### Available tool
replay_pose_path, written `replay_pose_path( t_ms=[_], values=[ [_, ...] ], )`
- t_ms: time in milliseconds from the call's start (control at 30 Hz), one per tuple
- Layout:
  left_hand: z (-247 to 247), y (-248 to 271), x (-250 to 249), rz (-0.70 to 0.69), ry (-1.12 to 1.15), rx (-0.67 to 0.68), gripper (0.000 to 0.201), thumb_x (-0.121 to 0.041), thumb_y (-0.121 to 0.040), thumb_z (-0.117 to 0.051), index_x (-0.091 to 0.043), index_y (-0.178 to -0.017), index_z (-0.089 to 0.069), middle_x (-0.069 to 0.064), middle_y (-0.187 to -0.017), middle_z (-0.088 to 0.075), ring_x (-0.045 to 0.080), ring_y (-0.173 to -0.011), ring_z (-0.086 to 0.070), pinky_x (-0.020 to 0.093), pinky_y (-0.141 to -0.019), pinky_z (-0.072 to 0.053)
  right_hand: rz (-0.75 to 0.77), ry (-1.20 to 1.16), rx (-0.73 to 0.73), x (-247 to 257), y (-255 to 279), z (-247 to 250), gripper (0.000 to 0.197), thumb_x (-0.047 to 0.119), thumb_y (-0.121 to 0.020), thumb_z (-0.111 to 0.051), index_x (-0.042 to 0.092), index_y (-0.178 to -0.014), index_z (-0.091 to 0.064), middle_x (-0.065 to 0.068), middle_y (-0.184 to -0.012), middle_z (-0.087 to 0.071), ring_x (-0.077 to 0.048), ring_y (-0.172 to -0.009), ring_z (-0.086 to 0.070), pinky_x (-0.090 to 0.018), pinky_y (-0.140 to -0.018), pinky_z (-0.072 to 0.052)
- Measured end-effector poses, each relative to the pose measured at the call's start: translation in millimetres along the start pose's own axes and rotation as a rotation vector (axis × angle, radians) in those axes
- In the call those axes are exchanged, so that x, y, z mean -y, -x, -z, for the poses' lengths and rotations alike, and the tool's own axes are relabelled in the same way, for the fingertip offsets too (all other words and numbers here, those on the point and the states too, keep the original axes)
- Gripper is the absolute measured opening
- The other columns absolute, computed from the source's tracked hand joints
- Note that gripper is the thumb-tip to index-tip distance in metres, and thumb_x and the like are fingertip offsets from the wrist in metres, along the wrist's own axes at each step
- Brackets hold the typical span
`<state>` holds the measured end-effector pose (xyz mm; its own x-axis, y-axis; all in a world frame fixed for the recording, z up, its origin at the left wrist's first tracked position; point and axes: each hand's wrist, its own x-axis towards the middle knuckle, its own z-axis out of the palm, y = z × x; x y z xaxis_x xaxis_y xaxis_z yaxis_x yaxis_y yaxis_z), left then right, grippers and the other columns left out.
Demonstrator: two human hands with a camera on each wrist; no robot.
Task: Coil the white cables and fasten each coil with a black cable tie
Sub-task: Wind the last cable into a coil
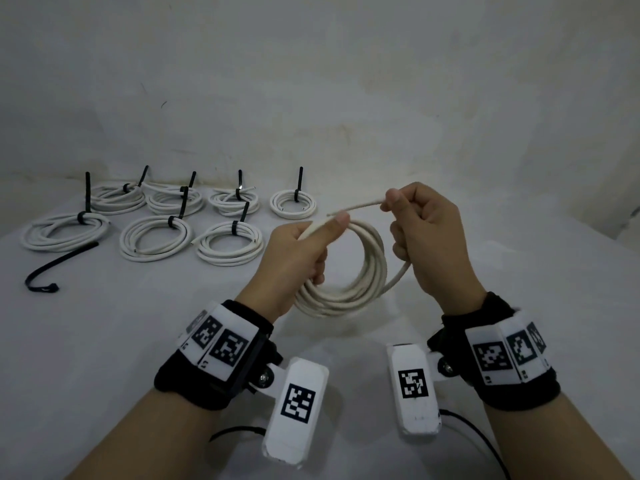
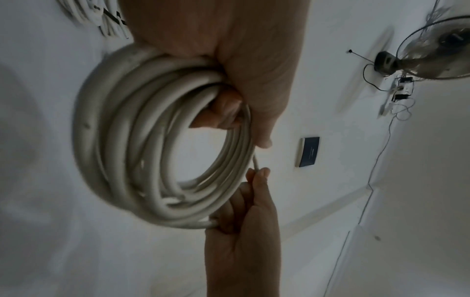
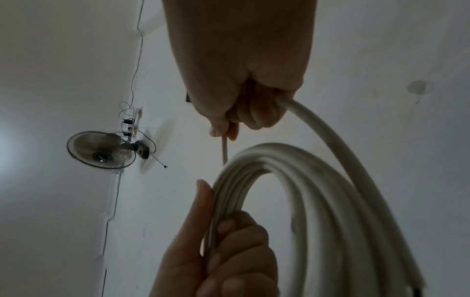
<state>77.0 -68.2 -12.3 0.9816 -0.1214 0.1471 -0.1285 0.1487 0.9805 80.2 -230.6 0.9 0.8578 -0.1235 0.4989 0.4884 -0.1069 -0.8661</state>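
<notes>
The left hand grips the white coil above the table, thumb clamping the turns so they cannot spring apart; the right hand pinches the free end (probably the last loop), its other fingers curled round the last turn.

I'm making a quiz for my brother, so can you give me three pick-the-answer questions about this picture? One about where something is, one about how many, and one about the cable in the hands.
1. Where is the loose black cable tie?
A) on the table, left of the hands
B) round a wrist
C) on the wall

2. How many tied coils lie on the table?
A) 3
B) 7
C) 12

3. The held coil is:
A) tied
B) untied, held up
C) flat on the table

Answers:
1 A, it lies there alone.
2 B, four behind, three in front.
3 B, the left hand grips its loops and the right hand pinches its end, with no tie on it.
</notes>
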Motion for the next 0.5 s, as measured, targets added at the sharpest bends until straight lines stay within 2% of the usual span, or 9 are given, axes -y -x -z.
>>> replay_pose_path(
  t_ms=[100, 167, 267, 333, 433, 500],
  values=[
    [6, -3, -2, -0.018, 0.163, -0.092, 0.044, -0.038, -0.088, -0.059, -0.018, -0.059, -0.033, -0.01, -0.041, -0.027, 0.006, -0.034, -0.025, 0.018, -0.037, -0.029, -0.094, -0.004, 0.13, -4, 4, -6, 0.026, 0.017, -0.1, -0.047, 0.007, -0.08, -0.06, -0.001, -0.054, -0.034, -0.011, -0.043, -0.025, -0.019, -0.04, -0.024],
    [6, -4, 0, -0.028, 0.228, -0.133, 0.045, -0.039, -0.089, -0.057, -0.019, -0.058, -0.031, -0.01, -0.042, -0.025, 0.006, -0.034, -0.023, 0.017, -0.037, -0.028, -0.071, 0.065, 0.149, -6, 6, -8, 0.022, 0.015, -0.099, -0.048, 0.009, -0.084, -0.061, -0.001, -0.055, -0.043, -0.012, -0.045, -0.036, -0.022, -0.041, -0.035],
    [5, -4, -1, -0.02, 0.333, -0.183, 0.044, -0.04, -0.091, -0.056, -0.02, -0.059, -0.033, -0.008, -0.043, -0.023, 0.007, -0.035, -0.021, 0.017, -0.037, -0.028, -0.015, 0.143, 0.137, -7, 7, -7, 0.016, 0.012, -0.097, -0.052, 0.012, -0.085, -0.063, 0.008, -0.06, -0.059, -0.009, -0.057, -0.056, -0.029, -0.061, -0.055],
    [7, -5, -2, -0.012, 0.408, -0.213, 0.045, -0.041, -0.091, -0.055, -0.02, -0.058, -0.033, -0.008, -0.044, -0.022, 0.006, -0.035, -0.021, 0.016, -0.036, -0.027, -0.019, 0.145, 0.166, -10, 8, -6, 0.012, 0.012, -0.095, -0.055, 0.012, -0.088, -0.064, 0.008, -0.068, -0.064, -0.009, -0.066, -0.061, -0.03, -0.067, -0.056],
    [11, -7, 0, 0.009, 0.511, -0.236, 0.047, -0.044, -0.091, -0.055, -0.02, -0.057, -0.032, -0.007, -0.044, -0.021, 0.005, -0.034, -0.021, 0.015, -0.035, -0.027, -0.088, 0.11, 0.215, -12, 10, -7, 0.008, 0.011, -0.093, -0.058, 0.006, -0.095, -0.064, -0.002, -0.075, -0.065, -0.013, -0.07, -0.064, -0.026, -0.065, -0.054],
    [11, -8, 1, 0.032, 0.558, -0.254, 0.047, -0.046, -0.091, -0.054, -0.02, -0.058, -0.032, -0.007, -0.043, -0.02, 0.005, -0.033, -0.021, 0.015, -0.034, -0.027, -0.141, 0.068, 0.224, -13, 11, -8, 0.007, 0.008, -0.092, -0.059, 0.006, -0.097, -0.063, -0.005, -0.078, -0.064, -0.015, -0.072, -0.066, -0.028, -0.068, -0.056]
  ],
)
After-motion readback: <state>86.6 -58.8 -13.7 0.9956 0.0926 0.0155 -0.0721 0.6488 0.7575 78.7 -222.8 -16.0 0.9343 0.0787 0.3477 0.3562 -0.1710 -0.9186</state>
